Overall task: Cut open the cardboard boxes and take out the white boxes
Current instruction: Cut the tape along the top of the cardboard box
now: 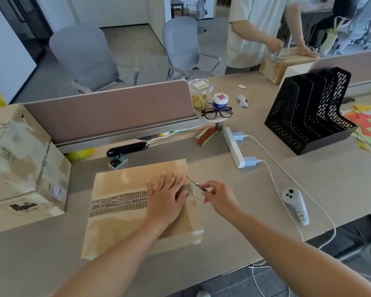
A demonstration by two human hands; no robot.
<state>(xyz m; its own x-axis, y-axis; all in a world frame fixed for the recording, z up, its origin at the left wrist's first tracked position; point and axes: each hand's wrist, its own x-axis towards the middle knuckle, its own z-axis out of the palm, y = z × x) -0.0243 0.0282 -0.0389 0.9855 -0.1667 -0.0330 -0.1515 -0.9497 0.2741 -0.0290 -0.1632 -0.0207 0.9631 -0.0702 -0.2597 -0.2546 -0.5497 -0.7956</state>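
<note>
Right up close: pinning the cardboard box flat on the desk with the left hand, fingers straight and spread over the taped seam. Pinching a small cutter in the right hand, tip poised at the seam's right end, just beside the left fingertips. Looks barely started tbh: seam still taped along its length, flaps shut, no white boxes in sight yet. Further left, more stacked boxes, taped up and waiting, so plenty left to do. Off right, a white controller and a power strip. Way back, somebody else handling another box.
</note>
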